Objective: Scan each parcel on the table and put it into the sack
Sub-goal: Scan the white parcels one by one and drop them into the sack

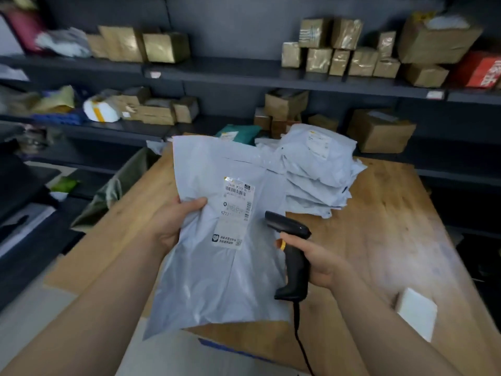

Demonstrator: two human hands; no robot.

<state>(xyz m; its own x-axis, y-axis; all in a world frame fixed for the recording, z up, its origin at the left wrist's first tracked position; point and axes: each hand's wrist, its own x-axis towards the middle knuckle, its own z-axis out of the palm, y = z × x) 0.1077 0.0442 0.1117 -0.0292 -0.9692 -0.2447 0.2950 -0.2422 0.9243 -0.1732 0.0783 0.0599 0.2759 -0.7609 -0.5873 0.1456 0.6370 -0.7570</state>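
Left hand point(173, 226) grasps a flat, glossy grey plastic parcel point(217, 267), label point(234, 213) upward, above the wooden table point(393, 226); right hand point(311, 260) clenches a black pistol-shaped scanner point(294, 256); crinkled grey parcel stack point(317, 169) behind.

The left grip point(176, 223) is holding a grey parcel point(217, 280), its label point(235, 210) just right of that grip, while the right grip point(317, 263) is clasping a black scanner point(294, 256) beside the label.
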